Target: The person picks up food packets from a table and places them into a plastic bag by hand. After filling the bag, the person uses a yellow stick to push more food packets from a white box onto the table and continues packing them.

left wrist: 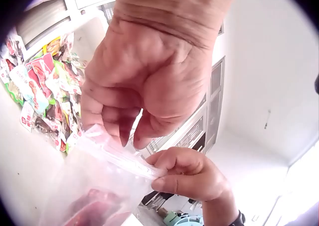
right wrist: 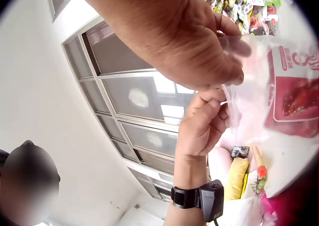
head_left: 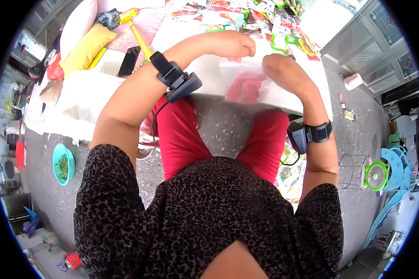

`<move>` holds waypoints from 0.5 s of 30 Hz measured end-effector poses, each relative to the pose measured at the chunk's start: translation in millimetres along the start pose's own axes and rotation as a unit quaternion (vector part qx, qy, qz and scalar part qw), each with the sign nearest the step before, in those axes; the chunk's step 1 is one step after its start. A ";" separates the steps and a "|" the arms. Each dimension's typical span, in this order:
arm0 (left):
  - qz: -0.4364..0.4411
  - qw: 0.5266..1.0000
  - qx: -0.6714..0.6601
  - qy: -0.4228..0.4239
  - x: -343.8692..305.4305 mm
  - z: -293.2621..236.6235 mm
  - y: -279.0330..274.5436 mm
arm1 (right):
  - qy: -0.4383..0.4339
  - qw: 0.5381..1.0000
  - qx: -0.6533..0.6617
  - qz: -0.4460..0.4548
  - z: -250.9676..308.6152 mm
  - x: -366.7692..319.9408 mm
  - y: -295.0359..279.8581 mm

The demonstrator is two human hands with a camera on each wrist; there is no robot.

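Note:
A clear zip bag (left wrist: 102,159) hangs between my two hands over the table's front edge. Red food packets (head_left: 247,88) lie inside it, and one shows a printed picture in the right wrist view. My left hand (head_left: 235,45) pinches the bag's top edge at one end, its fingers curled. At the other end, my right hand (head_left: 286,72) grips the same edge between thumb and fingers. The zip strip (left wrist: 132,161) runs between both hands in the left wrist view.
A heap of colourful snack packets (head_left: 260,21) covers the far part of the white table (head_left: 202,76). To the left lie a phone (head_left: 129,61), a yellow-handled tool (head_left: 138,37) and a yellow cushion (head_left: 88,49). A turquoise basin (head_left: 63,163) stands on the floor.

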State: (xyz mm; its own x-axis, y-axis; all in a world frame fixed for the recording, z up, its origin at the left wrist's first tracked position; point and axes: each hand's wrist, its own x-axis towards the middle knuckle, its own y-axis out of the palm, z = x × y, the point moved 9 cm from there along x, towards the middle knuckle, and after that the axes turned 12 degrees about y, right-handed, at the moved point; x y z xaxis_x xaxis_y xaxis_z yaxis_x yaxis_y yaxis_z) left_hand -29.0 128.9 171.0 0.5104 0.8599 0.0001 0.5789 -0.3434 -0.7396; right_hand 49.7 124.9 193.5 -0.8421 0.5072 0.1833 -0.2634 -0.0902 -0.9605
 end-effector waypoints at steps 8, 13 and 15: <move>0.076 0.990 0.101 0.068 6.7 -9.4 23.5 | -0.004 1.000 -0.018 -0.004 2.7 -2.3 7.2; 0.135 0.979 0.146 0.031 7.7 -3.1 33.1 | -0.016 1.000 -0.013 -0.018 7.0 -1.6 -3.4; 0.160 0.970 0.179 0.035 8.6 -5.5 35.3 | -0.028 0.999 -0.019 -0.025 10.0 -2.2 -5.6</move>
State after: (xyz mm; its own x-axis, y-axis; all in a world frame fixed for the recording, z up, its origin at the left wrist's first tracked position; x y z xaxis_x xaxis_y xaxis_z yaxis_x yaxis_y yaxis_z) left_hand -0.7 122.2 148.6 0.6759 0.6997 -0.2313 0.1323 -0.4239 -0.8960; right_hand 48.3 115.8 200.6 -0.8539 0.4607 0.2420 -0.2893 -0.0336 -0.9567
